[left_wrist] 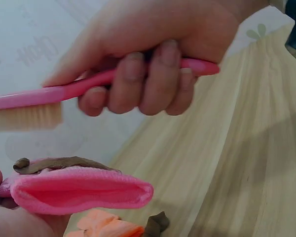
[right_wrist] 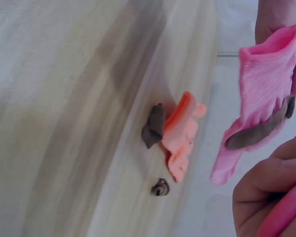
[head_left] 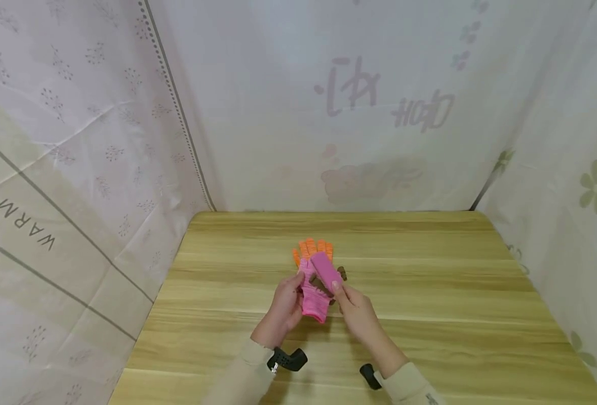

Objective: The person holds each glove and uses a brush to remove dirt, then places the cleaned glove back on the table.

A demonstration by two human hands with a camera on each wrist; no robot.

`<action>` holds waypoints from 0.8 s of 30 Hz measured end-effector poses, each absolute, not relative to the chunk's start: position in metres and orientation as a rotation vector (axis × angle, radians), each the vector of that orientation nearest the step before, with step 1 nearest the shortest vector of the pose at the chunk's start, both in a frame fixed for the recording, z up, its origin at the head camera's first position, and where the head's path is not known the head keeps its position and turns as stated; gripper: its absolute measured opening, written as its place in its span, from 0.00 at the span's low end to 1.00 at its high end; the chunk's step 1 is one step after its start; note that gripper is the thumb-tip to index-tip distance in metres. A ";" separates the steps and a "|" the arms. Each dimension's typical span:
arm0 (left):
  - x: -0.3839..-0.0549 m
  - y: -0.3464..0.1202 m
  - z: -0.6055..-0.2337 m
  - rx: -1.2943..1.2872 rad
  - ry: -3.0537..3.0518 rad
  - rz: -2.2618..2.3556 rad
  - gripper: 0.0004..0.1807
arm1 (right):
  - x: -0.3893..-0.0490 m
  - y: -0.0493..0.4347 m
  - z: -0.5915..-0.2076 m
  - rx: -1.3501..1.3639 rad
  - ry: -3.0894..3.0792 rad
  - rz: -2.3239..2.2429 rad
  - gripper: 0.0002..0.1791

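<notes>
A pink knitted glove (head_left: 314, 304) is held up by my left hand (head_left: 282, 306), which grips it at its left side. In the right wrist view, its open cuff faces upward and a brown, soft-looking strip (right_wrist: 260, 131) lies across it. My right hand (head_left: 359, 315) curls its fingers round the handle of a pink brush (left_wrist: 93, 83) with cream bristles (left_wrist: 27, 117). In the left wrist view the bristles face down, above the glove and apart from it. Orange glove fingers (head_left: 312, 247) show beyond the pink glove in the head view.
On the wooden table (head_left: 430, 292), an orange knitted piece (right_wrist: 180, 136) lies beside a brown lump (right_wrist: 154, 126) and a small brown curl (right_wrist: 160, 187). Printed curtains (head_left: 278, 112) hang behind the table and at both sides.
</notes>
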State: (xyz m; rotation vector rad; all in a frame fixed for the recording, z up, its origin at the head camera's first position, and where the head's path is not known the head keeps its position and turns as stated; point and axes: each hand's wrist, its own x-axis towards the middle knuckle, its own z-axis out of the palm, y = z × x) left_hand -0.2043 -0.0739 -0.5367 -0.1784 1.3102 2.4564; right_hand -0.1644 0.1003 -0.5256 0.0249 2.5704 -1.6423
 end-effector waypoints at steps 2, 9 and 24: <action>-0.202 -0.072 -0.535 -0.155 1.322 2.439 0.15 | -0.164 0.096 -0.522 -0.010 2.614 -1.599 0.31; -0.197 -0.067 -0.534 -0.158 1.394 2.377 0.16 | -0.165 0.091 -0.523 -0.039 2.692 -1.432 0.29; -0.201 -0.067 -0.544 -0.332 1.284 2.452 0.13 | -0.157 0.106 -0.539 -0.029 2.725 -1.374 0.30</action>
